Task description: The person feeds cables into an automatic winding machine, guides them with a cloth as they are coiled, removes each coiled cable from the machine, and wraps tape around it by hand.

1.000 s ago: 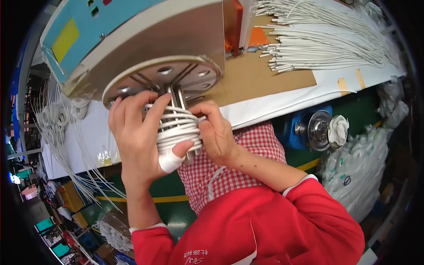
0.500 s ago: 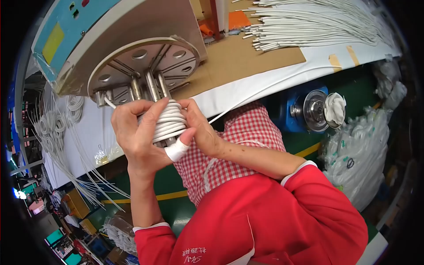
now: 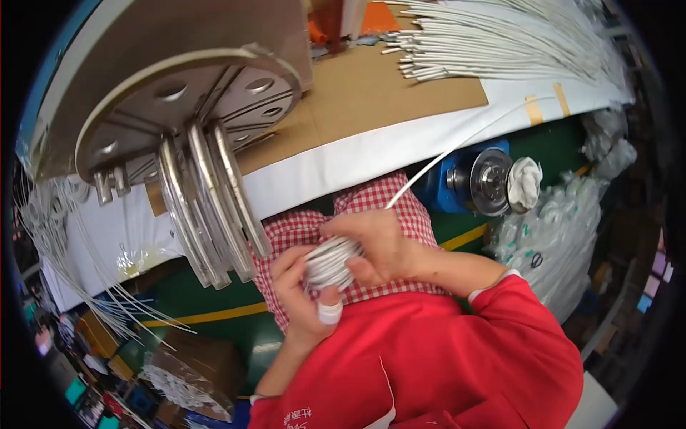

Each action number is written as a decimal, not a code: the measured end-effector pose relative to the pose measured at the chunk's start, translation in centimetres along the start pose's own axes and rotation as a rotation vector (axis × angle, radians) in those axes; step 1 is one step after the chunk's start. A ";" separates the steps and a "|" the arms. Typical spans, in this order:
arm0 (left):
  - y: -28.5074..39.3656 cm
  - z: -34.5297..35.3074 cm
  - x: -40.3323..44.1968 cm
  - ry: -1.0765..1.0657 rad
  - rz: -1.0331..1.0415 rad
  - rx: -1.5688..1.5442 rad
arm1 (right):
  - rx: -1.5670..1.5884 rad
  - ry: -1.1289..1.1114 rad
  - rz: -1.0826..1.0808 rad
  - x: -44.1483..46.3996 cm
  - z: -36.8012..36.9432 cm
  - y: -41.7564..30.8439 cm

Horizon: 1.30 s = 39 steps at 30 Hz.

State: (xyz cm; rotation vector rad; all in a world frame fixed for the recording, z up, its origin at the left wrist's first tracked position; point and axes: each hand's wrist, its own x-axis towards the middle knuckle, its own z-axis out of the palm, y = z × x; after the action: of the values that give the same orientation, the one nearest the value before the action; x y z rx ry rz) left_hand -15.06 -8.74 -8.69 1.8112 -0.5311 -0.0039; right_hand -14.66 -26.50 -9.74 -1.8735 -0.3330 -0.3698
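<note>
A coil of white cable (image 3: 332,264), slightly blurred, is held over my lap, off the metal winding posts (image 3: 207,207). My left hand (image 3: 300,297) is closed round its left side, with white tape on the thumb. My right hand (image 3: 379,247) grips the coil from the right and above, its fingers partly smeared by motion. A loose cable end (image 3: 421,171) runs up and right from behind my right hand, past the table edge. The posts stick out from a round slotted metal plate (image 3: 189,107) on the machine, up and left of my hands.
A bundle of straight white cables (image 3: 493,46) lies on the table beside brown cardboard (image 3: 386,100). More cables (image 3: 71,236) hang at the left edge. A blue-based metal device (image 3: 489,179) and clear plastic bags (image 3: 550,243) are at right. A cardboard box (image 3: 207,357) stands below left.
Both hands have pulled the coil off the posts and carried it down and right, toward my body. The posts now stand bare. The view has shifted slightly.
</note>
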 end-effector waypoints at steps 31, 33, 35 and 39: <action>-1.6 6.5 13.9 -0.456 0.094 -0.209 | -0.058 0.015 0.252 6.1 -8.0 1.0; -0.4 6.1 14.7 -0.410 0.139 -0.290 | -0.131 0.148 0.174 7.0 -7.7 -0.3; 0.8 5.1 14.6 -0.353 0.255 -0.216 | -0.269 0.265 -0.196 7.1 -7.1 -0.5; -0.6 4.2 14.5 -0.320 0.188 0.182 | -0.347 0.274 -0.086 6.5 -4.2 4.1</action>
State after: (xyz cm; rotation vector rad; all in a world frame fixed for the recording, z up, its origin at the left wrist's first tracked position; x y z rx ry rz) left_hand -2.97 -17.65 -6.71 1.9421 -0.9539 -0.1219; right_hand -7.49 -31.51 -9.33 -2.1147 -0.1704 -0.7750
